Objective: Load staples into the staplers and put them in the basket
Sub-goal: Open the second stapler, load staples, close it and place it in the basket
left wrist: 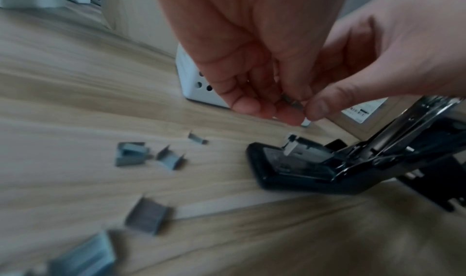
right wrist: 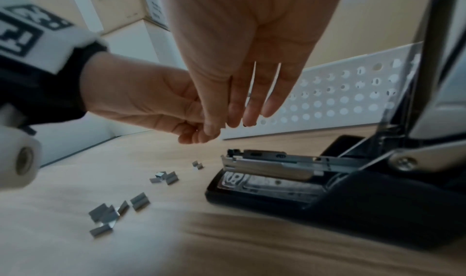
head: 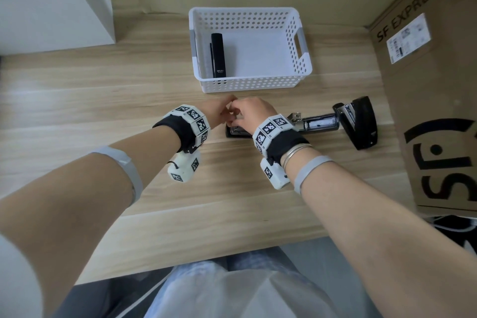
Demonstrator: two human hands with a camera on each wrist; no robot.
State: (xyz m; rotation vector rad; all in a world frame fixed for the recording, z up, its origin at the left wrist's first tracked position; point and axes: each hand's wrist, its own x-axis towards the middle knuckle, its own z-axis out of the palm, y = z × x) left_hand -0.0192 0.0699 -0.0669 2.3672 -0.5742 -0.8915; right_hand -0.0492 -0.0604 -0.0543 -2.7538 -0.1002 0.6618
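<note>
Both hands meet over the opened black stapler (head: 317, 122).
My left hand (left wrist: 252, 77) and right hand (left wrist: 378, 61) pinch one small grey metal staple strip (left wrist: 292, 99); it looks brittle, so I'd hold its sides.

I count two staplers: one closed in my basket (head: 294, 33), one lying open (head: 320, 122) on the bench (head: 103, 100). One white basket. One cardboard box (head: 438, 85) at my right. Loose staple strips (right wrist: 140, 200) lie on the bench, roughly seven or eight pieces; blur keeps me from an exact count. One small strip (left wrist: 291, 99) sits between my fingers (left wrist: 317, 109).
</note>
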